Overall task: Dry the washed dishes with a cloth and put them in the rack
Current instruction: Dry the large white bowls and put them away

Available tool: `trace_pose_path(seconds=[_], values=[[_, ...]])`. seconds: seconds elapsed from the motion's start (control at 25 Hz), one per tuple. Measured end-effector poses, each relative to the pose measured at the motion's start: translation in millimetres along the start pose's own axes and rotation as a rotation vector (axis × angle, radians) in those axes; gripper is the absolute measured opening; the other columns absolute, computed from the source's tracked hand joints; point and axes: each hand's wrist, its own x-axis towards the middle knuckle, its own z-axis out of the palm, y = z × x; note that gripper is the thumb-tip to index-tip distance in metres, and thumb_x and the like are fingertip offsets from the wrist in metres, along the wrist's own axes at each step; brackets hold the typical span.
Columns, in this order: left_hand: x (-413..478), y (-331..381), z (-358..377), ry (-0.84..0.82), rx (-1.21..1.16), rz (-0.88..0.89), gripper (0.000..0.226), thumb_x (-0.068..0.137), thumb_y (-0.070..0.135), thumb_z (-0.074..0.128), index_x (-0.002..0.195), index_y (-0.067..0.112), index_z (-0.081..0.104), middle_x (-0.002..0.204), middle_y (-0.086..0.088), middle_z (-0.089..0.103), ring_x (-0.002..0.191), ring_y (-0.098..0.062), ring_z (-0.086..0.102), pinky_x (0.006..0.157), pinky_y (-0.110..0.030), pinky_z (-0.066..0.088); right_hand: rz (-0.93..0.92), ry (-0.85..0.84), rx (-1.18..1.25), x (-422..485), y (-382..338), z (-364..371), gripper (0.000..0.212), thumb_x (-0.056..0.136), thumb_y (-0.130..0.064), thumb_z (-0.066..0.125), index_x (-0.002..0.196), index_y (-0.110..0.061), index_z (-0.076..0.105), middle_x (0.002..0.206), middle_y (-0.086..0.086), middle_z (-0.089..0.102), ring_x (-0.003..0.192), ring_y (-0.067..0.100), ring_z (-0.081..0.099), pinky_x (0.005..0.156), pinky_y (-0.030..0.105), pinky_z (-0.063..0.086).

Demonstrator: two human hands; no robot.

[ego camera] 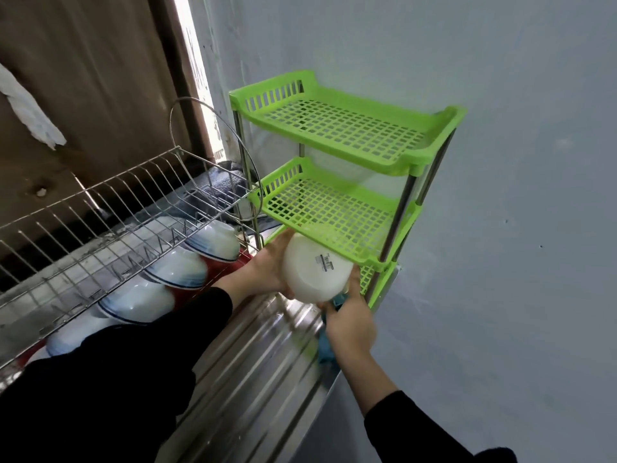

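White bowl (pixel 315 274) in left hand (pixel 267 266), one cloth (pixel 324 349), four bowls (pixel 177 269) racked

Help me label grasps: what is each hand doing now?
Left hand: holds the white bowl.
Right hand: grips the teal cloth, against the bowl.

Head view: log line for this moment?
left hand: holds white bowl | right hand: holds blue cloth against bowl | bowl: unracked

Wire rack (pixel 100 208) along tabletop (pixel 253 362) left edge, bowls (pixel 173 272) in a row on its lower tier. Tiered shelf (pixel 334 128) at far right corner, against wall (pixel 500 162). Held bowl (pixel 314 275) just before shelf's middle tier.
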Motion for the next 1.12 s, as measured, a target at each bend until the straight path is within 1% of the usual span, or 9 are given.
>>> trace_pose_path(seconds=[0.12, 0.2, 0.4, 0.44, 0.52, 0.64, 0.84, 1.0, 1.12], values=[[13.5, -0.7, 6.6, -0.004, -0.024, -0.041, 0.131, 0.035, 0.038, 0.091, 0.143, -0.004, 0.030, 0.138, -0.019, 0.042, 0.131, -0.034, 0.040, 0.110, -0.044, 0.037, 0.015, 0.007, 0.054, 4.9, -6.9, 5.8, 0.090, 0.090, -0.037, 0.063, 0.154, -0.033, 0.000, 0.140, 0.008, 0.048, 0.118, 0.035, 0.054, 0.083, 0.037, 0.046], [18.7, -6.0, 13.9, 0.002, -0.082, -0.035, 0.130, 0.039, 0.039, 0.091, 0.146, 0.003, 0.027, 0.139, -0.014, 0.040, 0.131, -0.028, 0.038, 0.110, -0.039, 0.036, 0.029, 0.010, 0.077, 8.7, -10.9, 7.6, 0.087, 0.090, -0.033, 0.062, 0.155, -0.031, 0.004, 0.142, 0.008, 0.043, 0.119, 0.035, 0.052, 0.083, 0.035, 0.044], [35.4, -17.5, 29.7, 0.022, -0.205, -0.015, 0.108, 0.051, 0.006, 0.091, 0.140, 0.004, 0.031, 0.122, 0.001, 0.043, 0.115, -0.008, 0.038, 0.098, -0.010, 0.036, 0.018, 0.032, 0.107, 20.1, -11.0, 10.2, 0.062, 0.088, -0.026, 0.066, 0.140, -0.027, 0.033, 0.139, 0.003, 0.045, 0.116, 0.032, 0.053, 0.078, 0.032, 0.041], [38.3, -19.4, 30.8, 0.011, -0.203, -0.020, 0.106, 0.052, 0.002, 0.091, 0.139, 0.003, 0.032, 0.120, 0.003, 0.044, 0.114, -0.007, 0.038, 0.099, -0.011, 0.036, 0.027, 0.024, 0.112, 21.6, -10.9, 10.8, 0.059, 0.088, -0.025, 0.066, 0.138, -0.027, 0.034, 0.139, 0.003, 0.045, 0.116, 0.031, 0.053, 0.077, 0.030, 0.039], [42.7, -22.9, 32.5, -0.016, -0.209, -0.041, 0.103, 0.052, 0.000, 0.092, 0.138, 0.005, 0.035, 0.119, 0.003, 0.046, 0.115, -0.012, 0.042, 0.100, -0.020, 0.041, 0.024, 0.018, 0.099, 23.6, -10.9, 12.1, 0.058, 0.089, -0.027, 0.066, 0.138, -0.028, 0.034, 0.138, 0.001, 0.045, 0.116, 0.029, 0.053, 0.077, 0.028, 0.038], [43.1, -28.4, 34.2, -0.009, -0.230, -0.090, 0.110, 0.050, 0.004, 0.094, 0.141, 0.010, 0.033, 0.121, 0.005, 0.048, 0.116, -0.013, 0.043, 0.088, -0.006, 0.036, -0.002, 0.013, 0.062, 23.5, -10.9, 12.1, 0.060, 0.090, -0.029, 0.064, 0.141, -0.029, 0.033, 0.147, -0.002, 0.040, 0.121, 0.028, 0.051, 0.088, 0.031, 0.043], [38.9, -34.1, 33.2, 0.036, -0.151, -0.163, 0.128, 0.042, 0.033, 0.098, 0.148, 0.012, 0.028, 0.145, -0.010, 0.043, 0.135, -0.027, 0.039, 0.111, -0.042, 0.036, -0.013, 0.012, 0.056, 23.8, -10.9, 11.3, 0.065, 0.091, -0.028, 0.065, 0.145, -0.030, 0.030, 0.152, -0.004, 0.036, 0.124, 0.025, 0.050, 0.091, 0.029, 0.042], [28.4, -24.7, 41.4, 0.072, -0.149, -0.220, 0.111, 0.062, 0.023, 0.091, 0.150, 0.008, 0.025, 0.153, -0.011, 0.032, 0.144, -0.026, 0.027, 0.118, -0.035, 0.022, -0.021, -0.023, 0.043, 24.7, -4.3, 12.3, 0.077, 0.090, -0.029, 0.067, 0.152, -0.030, 0.021, 0.155, -0.007, 0.031, 0.131, 0.020, 0.044, 0.096, 0.026, 0.039], [21.3, -27.2, 48.7, 0.097, -0.131, -0.199, 0.094, 0.071, 0.015, 0.084, 0.148, 0.008, 0.030, 0.151, -0.011, 0.038, 0.142, -0.027, 0.032, 0.116, -0.034, 0.027, -0.015, -0.057, 0.062, 25.7, -2.1, 12.4, 0.083, 0.089, -0.031, 0.068, 0.153, -0.033, 0.016, 0.157, -0.008, 0.028, 0.136, 0.018, 0.039, 0.104, 0.030, 0.038]])
